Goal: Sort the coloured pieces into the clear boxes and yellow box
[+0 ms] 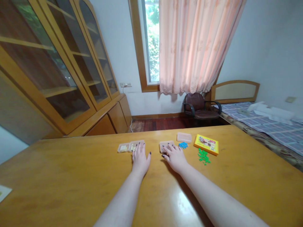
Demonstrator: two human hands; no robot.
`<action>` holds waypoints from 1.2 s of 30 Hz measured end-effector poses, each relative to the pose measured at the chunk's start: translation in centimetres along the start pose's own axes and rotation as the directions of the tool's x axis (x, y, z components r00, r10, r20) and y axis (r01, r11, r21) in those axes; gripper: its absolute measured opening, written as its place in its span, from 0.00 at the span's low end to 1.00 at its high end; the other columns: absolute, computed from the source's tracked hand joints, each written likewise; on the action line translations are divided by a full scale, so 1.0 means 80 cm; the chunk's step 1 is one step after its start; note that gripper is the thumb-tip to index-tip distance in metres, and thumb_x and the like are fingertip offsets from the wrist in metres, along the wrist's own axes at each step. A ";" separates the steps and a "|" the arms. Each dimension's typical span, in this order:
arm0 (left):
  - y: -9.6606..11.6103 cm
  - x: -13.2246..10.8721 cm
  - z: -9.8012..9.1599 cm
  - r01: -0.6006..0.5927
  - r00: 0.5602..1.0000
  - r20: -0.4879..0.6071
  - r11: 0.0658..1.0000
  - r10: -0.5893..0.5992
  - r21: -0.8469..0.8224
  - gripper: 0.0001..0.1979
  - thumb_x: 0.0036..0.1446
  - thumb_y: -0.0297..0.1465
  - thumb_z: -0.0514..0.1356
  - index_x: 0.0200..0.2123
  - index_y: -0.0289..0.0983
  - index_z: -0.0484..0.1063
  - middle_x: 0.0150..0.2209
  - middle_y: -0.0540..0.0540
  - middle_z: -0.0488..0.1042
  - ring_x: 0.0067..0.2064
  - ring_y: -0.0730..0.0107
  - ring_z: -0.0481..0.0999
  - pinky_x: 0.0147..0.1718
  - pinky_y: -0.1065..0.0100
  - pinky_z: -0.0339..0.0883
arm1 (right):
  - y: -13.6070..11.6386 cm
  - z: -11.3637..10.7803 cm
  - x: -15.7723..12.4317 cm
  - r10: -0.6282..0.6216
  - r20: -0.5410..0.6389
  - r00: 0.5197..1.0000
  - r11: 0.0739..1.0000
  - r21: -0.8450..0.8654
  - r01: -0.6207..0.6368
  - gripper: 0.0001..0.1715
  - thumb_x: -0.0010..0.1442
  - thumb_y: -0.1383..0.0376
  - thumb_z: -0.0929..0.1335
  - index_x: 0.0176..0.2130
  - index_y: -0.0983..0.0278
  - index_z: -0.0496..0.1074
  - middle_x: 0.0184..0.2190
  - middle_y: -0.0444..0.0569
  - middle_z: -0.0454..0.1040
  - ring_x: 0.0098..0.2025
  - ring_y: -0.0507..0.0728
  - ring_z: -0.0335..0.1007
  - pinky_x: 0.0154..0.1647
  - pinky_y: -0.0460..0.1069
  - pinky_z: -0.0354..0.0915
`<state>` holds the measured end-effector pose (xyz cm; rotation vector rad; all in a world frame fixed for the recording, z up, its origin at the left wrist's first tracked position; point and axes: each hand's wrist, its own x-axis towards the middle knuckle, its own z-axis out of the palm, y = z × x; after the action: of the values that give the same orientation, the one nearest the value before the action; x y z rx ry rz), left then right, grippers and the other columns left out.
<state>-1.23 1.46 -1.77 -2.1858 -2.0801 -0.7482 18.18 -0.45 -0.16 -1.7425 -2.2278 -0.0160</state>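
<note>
- Table (94,176) is plain shiny wood, and I'm placing everything by the yellow box (206,144), which lies flat on it.
- Green bits (203,156) are scattered loose right at the near side of that box.
- Blue bits (183,145) sit in a little heap just left of it, with a clear lid-like tray (184,137) slightly farther back.
- Right hand (176,157) is left of the box, past the blue heap. Palm down, fingers spread and a bit bent, tips over another clear tray (163,144); not clenched. Can't tell how firmly they touch.
- Left hand (140,160) is well left of the box, fingers stretched out loosely over the left trays (119,149) with pale bits (133,147) in them. Can't tell if the tips touch any.
- Chair (195,105) is beyond the box; bed (272,113) is off to its right.
</note>
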 end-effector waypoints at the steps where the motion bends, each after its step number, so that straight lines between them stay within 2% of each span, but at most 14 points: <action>1: 0.003 -0.002 0.000 -0.026 1.000 0.002 1.000 0.026 -0.012 0.26 0.54 0.36 0.50 0.56 0.32 0.57 0.59 0.36 0.54 0.61 0.54 0.49 0.58 0.51 0.42 | -0.003 -0.003 -0.006 0.000 0.000 1.000 1.000 0.006 0.000 0.24 0.57 0.52 0.59 0.51 0.55 0.64 0.54 0.52 0.63 0.52 0.63 0.56 0.52 0.59 0.46; 5: 0.014 -0.014 0.002 -0.173 0.980 0.078 0.979 0.182 -0.112 0.27 0.56 0.38 0.48 0.57 0.32 0.53 0.60 0.38 0.52 0.61 0.59 0.48 0.59 0.54 0.43 | -0.004 -0.007 -0.024 -0.021 -0.045 0.999 0.996 0.087 0.025 0.24 0.56 0.52 0.61 0.49 0.58 0.66 0.51 0.53 0.65 0.52 0.64 0.57 0.53 0.59 0.48; 9: 0.024 -0.020 0.005 -0.295 0.907 0.243 0.931 0.344 -0.216 0.30 0.57 0.40 0.47 0.60 0.35 0.46 0.62 0.42 0.49 0.62 0.64 0.47 0.59 0.58 0.42 | 0.030 -0.004 -0.025 0.070 -0.168 0.983 0.954 0.301 -0.017 0.24 0.58 0.59 0.58 0.52 0.65 0.63 0.51 0.54 0.65 0.52 0.60 0.58 0.53 0.56 0.52; 12: 0.029 -0.018 0.009 -0.313 0.862 0.339 0.922 0.376 -0.226 0.32 0.57 0.41 0.46 0.61 0.35 0.41 0.63 0.42 0.45 0.62 0.64 0.45 0.60 0.57 0.40 | 0.064 0.002 -0.019 0.152 -0.239 0.959 0.886 0.463 -0.025 0.22 0.59 0.60 0.57 0.50 0.66 0.65 0.49 0.55 0.67 0.52 0.59 0.60 0.53 0.56 0.54; 14: 0.030 -0.016 0.011 -0.304 0.852 0.376 0.929 0.363 -0.210 0.33 0.57 0.43 0.44 0.62 0.35 0.39 0.63 0.42 0.44 0.62 0.63 0.45 0.59 0.57 0.39 | 0.077 0.007 -0.014 0.264 -0.234 0.936 0.821 0.564 -0.090 0.22 0.59 0.60 0.56 0.48 0.66 0.66 0.47 0.56 0.69 0.50 0.59 0.62 0.52 0.57 0.57; 15: 0.031 -0.015 0.012 -0.302 0.849 0.388 0.932 0.358 -0.200 0.33 0.57 0.43 0.43 0.62 0.36 0.38 0.63 0.42 0.44 0.62 0.63 0.45 0.59 0.57 0.39 | 0.080 0.010 -0.012 0.278 -0.227 0.933 0.797 0.598 -0.092 0.23 0.59 0.60 0.55 0.49 0.66 0.66 0.47 0.56 0.69 0.51 0.59 0.62 0.52 0.57 0.57; 19: 0.032 -0.014 0.012 -0.322 0.831 0.416 0.929 0.369 -0.180 0.33 0.57 0.45 0.42 0.62 0.38 0.38 0.62 0.44 0.45 0.62 0.63 0.45 0.59 0.56 0.37 | 0.070 0.022 -0.007 0.196 -0.192 0.962 0.732 0.681 -0.014 0.24 0.59 0.60 0.57 0.52 0.65 0.63 0.54 0.55 0.63 0.57 0.58 0.55 0.58 0.57 0.51; 22: 0.034 -0.015 0.007 -0.326 0.826 0.418 0.925 0.378 -0.192 0.32 0.57 0.46 0.42 0.62 0.39 0.39 0.62 0.46 0.46 0.62 0.63 0.45 0.59 0.55 0.37 | 0.059 0.025 -0.007 0.187 -0.122 0.975 0.674 0.738 -0.037 0.27 0.58 0.57 0.57 0.54 0.65 0.60 0.56 0.56 0.60 0.59 0.58 0.52 0.59 0.57 0.48; 25: 0.035 -0.017 0.000 -0.313 0.830 0.401 0.918 0.389 -0.243 0.32 0.57 0.44 0.45 0.62 0.42 0.38 0.61 0.47 0.49 0.62 0.65 0.49 0.59 0.54 0.38 | 0.056 0.021 -0.010 0.266 -0.083 0.960 0.624 0.774 -0.106 0.28 0.58 0.56 0.57 0.54 0.66 0.59 0.55 0.57 0.60 0.57 0.58 0.55 0.57 0.57 0.51; 28: 0.034 -0.018 -0.010 -0.281 0.835 0.390 0.910 0.388 -0.305 0.32 0.56 0.40 0.49 0.61 0.43 0.40 0.58 0.48 0.58 0.59 0.67 0.55 0.59 0.54 0.41 | 0.058 0.014 -0.013 0.306 -0.089 0.948 0.647 0.750 -0.139 0.27 0.58 0.56 0.56 0.53 0.66 0.61 0.53 0.57 0.63 0.56 0.59 0.57 0.56 0.57 0.53; 31: 0.033 -0.019 -0.018 -0.267 0.838 0.382 0.903 0.390 -0.336 0.27 0.56 0.36 0.50 0.59 0.45 0.48 0.55 0.49 0.63 0.56 0.67 0.62 0.58 0.56 0.44 | 0.061 0.010 -0.014 0.326 -0.087 0.941 0.673 0.720 -0.167 0.25 0.58 0.56 0.57 0.50 0.67 0.63 0.50 0.57 0.66 0.52 0.60 0.61 0.52 0.57 0.57; 36: 0.036 -0.020 -0.028 -0.256 0.848 0.361 0.896 0.388 -0.362 0.20 0.56 0.34 0.49 0.53 0.43 0.61 0.48 0.48 0.71 0.49 0.68 0.68 0.57 0.58 0.48 | 0.058 0.006 -0.015 0.377 -0.056 0.924 0.645 0.732 -0.219 0.24 0.58 0.55 0.56 0.47 0.66 0.64 0.45 0.57 0.70 0.41 0.59 0.69 0.44 0.55 0.62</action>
<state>0.82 -1.12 0.45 -3.0127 -1.7412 -0.6287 22.73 -0.29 -1.74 -1.5187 -1.4461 0.6408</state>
